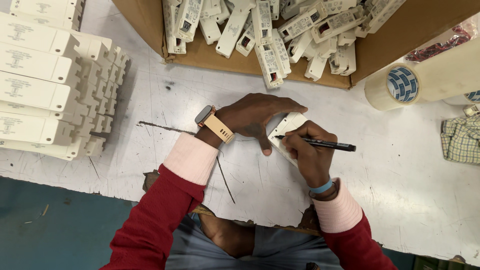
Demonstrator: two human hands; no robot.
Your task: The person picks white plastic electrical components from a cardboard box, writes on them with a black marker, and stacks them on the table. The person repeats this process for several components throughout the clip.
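white plastic block (286,131), oblong and smooth, flat on the scuffed white table (165,100) just before the body, long axis on a diagonal: upper end toward the cardboard box, lower end toward the right wrist. mostly hidden under both hands, so end details impossible to tell.

left hand (257,116) spread palm down over the block's upper left edge, fingers long and close together, thumb angled down beside it; pressing, not gripping. tan-strapped watch (212,122) on that wrist.

right hand (310,150) closed narrow around a slim black pen (320,144), tip touching the block's face, barrel lying near level and pointing right. blue band at that wrist.

beyond, an open brown cardboard box (395,45) heaped with matching white blocks, jumbled. far left, neat ribbed stacks of the same pieces (45,80). right, pale tape rolls (400,85) and a checked cloth (460,140).
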